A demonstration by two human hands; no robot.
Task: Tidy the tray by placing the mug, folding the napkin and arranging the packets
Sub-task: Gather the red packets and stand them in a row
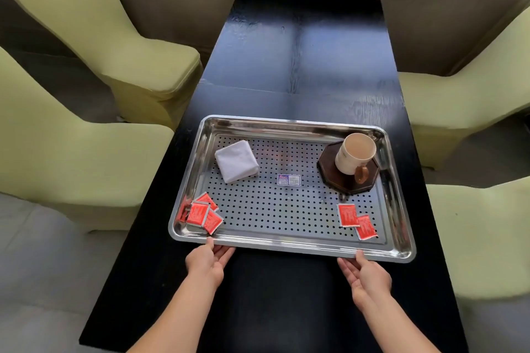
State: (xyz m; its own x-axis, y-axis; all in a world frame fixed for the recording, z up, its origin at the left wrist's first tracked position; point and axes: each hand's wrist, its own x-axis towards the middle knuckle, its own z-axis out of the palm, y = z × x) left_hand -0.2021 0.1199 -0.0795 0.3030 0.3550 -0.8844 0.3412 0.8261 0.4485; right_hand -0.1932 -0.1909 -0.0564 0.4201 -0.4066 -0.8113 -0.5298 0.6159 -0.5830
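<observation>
A perforated steel tray (289, 245) lies on the black table. A cream mug (354, 153) stands on a dark octagonal coaster (329, 167) in the tray's far right corner. The white napkin (236, 161) lies folded into a square at the far left. Three red packets (200, 213) overlap in the near left corner, and two more red packets (357, 221) lie at the near right. My left hand (208, 262) and my right hand (368, 274) are at the tray's near rim, palms facing inward, fingers straight, thumbs touching the rim.
The black table (298, 49) runs long and narrow away from me. Light green covered chairs (137, 49) stand close on the left, and more of these chairs (470, 106) on the right. A small printed sticker (289, 180) sits in the tray's middle.
</observation>
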